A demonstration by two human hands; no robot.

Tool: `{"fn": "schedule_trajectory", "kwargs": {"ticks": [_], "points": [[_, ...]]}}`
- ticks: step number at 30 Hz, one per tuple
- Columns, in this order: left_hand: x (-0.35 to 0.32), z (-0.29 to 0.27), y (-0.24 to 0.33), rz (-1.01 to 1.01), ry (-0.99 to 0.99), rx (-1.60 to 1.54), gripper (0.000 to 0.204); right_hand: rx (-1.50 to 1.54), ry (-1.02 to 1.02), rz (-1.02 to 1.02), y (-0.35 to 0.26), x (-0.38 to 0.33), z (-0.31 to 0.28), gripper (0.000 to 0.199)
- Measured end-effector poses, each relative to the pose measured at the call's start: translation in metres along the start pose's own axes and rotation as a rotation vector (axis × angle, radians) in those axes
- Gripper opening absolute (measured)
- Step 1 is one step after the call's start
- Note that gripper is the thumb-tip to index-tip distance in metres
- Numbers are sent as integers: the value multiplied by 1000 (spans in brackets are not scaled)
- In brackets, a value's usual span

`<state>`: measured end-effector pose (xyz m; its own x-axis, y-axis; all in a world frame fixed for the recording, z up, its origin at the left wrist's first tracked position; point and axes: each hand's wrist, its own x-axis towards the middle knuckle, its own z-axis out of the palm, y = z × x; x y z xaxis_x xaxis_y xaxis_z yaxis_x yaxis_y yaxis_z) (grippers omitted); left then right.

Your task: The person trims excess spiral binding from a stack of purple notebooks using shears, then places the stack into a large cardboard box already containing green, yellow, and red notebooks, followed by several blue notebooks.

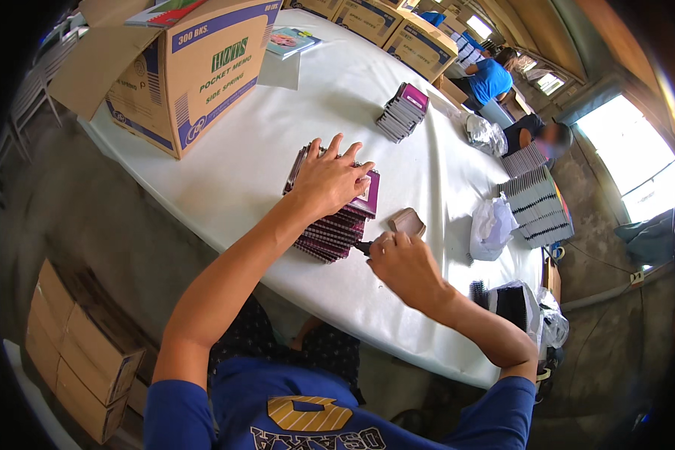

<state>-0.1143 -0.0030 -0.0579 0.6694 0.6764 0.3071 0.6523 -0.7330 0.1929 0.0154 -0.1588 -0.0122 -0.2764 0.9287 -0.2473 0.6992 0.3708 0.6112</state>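
A stack of purple spiral notebooks [330, 231] sits on the white-covered table, its wire bindings facing me. My left hand [328, 184] lies on top of it, fingers spread over the upper cover. To the right of the stack, my right hand [403, 264] is closed around a small black tool [362, 247]. The tool's dark tip points left at the side of the stack and seems to touch it; its exact kind is hidden in the fingers. Just beyond my right hand is a small tan cardboard piece [408, 222]. Farther off stands another purple notebook stack [403, 112].
An open carton [210, 75] stands at the table's far left, near some loose booklets [291, 42]. White plastic bags [492, 229] and tall stacks of spiral books [538, 208] line the right side. More cartons [86, 352] lie lower left. Two people [491, 79] are in the background.
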Motion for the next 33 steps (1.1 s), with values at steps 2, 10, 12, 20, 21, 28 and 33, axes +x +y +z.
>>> {"fn": "schedule_trajectory", "kwargs": {"ticks": [2, 10, 12, 20, 21, 28, 33], "points": [[0, 2, 1, -9, -3, -7, 42, 23, 359, -209, 26, 1, -9, 24], [0, 6, 0, -4, 46, -3, 42, -156, 474, -413, 44, 6, 0, 25], [1, 6, 1, 0, 46, -9, 42, -177, 491, -410, 44, 5, 4, 24], [-1, 5, -1, 2, 41, 14, 42, -142, 187, -93, 8, -8, -2, 16], [-1, 6, -1, -2, 49, 4, 42, -42, 88, -57, 8, -6, -5, 15], [1, 6, 2, 1, 35, 10, 41, -80, 524, -338, 56, -1, -19, 18], [-1, 3, 1, -13, 25, -2, 42, -245, 529, -417, 62, 9, -12, 19]]}}
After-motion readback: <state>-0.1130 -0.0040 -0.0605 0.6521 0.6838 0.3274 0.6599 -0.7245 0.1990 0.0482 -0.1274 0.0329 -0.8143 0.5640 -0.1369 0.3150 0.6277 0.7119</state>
